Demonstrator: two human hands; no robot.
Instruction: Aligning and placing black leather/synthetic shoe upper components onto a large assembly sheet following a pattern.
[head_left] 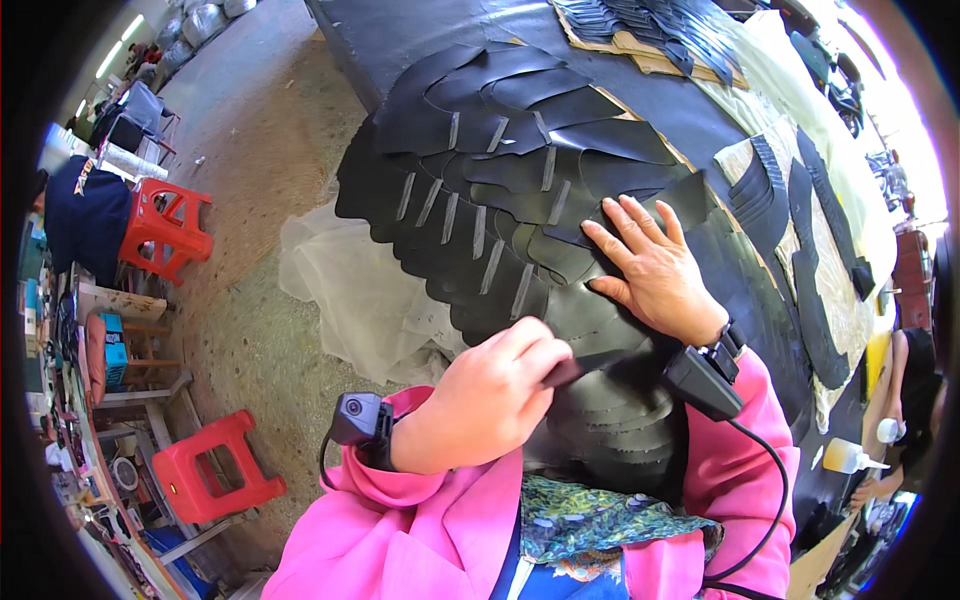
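A worker's left hand (497, 392) clenches a dark piece (563, 373). The right hand (662, 272) lies flat, fingers splayed, across overlapping black panels (612, 142).

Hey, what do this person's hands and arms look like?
Both the left hand and right hand are ungloved. The arms wear bright pink sleeves. Strapped at the left wrist is a small dark boxy camera with a round lens; the right wrist carries a black, angular device. A black cable runs along the right sleeve.

Passage is offered over the floor (250, 340), flanked by stools (175, 480); the table's (450, 22) middle is blocked by overlapping pieces (610, 145)
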